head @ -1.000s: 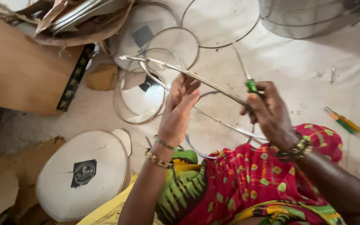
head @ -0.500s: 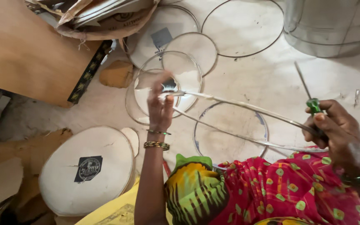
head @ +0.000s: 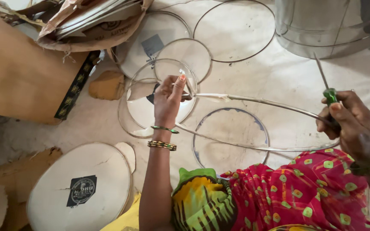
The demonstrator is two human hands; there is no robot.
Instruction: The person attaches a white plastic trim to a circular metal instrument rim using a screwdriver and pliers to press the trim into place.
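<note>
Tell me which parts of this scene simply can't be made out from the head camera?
- Metal drum shell: its top is cut off by the upper edge.
- Left hand: its grip on the metal hoop is hidden by its own fingers.
- Green-handled screwdriver: the lower handle is covered by the right hand.
- Stacked skins in the torn brown paper: mostly hidden by the paper.

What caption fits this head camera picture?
Left hand grips a metal hoop; right hand holds a green screwdriver.

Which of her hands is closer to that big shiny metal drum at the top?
Right. The right hand, holding a green-handled screwdriver, sits just below the metal drum; the left hand grips the hoop far to its left.
</note>
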